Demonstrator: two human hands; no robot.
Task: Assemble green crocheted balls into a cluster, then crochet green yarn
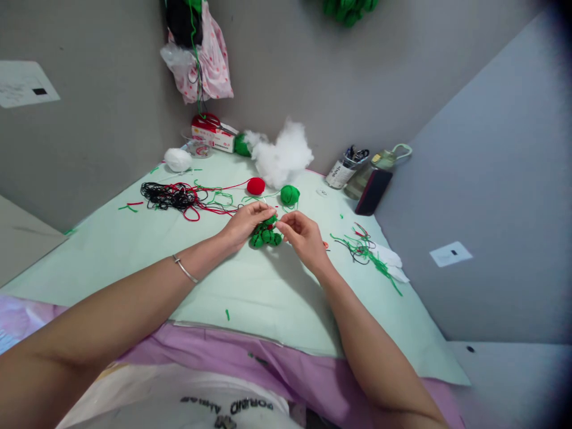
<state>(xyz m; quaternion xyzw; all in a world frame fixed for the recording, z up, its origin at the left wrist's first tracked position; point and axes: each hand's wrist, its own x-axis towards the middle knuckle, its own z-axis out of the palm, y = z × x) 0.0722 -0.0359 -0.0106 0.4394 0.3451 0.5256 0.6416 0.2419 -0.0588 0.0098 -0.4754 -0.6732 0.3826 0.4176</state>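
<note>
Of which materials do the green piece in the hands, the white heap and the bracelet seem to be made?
Green piece: probably matt yarn, coloured like the green ball. White heap: soft, matt fibre, by its wispy edges; cotton or polyester, unclear. Bracelet: likely smooth metal, by its silvery shine.

Silver bangle (185,271), pale top (174,396)
The slim bangle rings the left forearm (147,301); dark printed lettering (251,407) runs across the front of the top.

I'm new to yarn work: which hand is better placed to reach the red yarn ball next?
Probably the left hand: it's nearer the red yarn ball, though it grips the green yarn piece.
</note>
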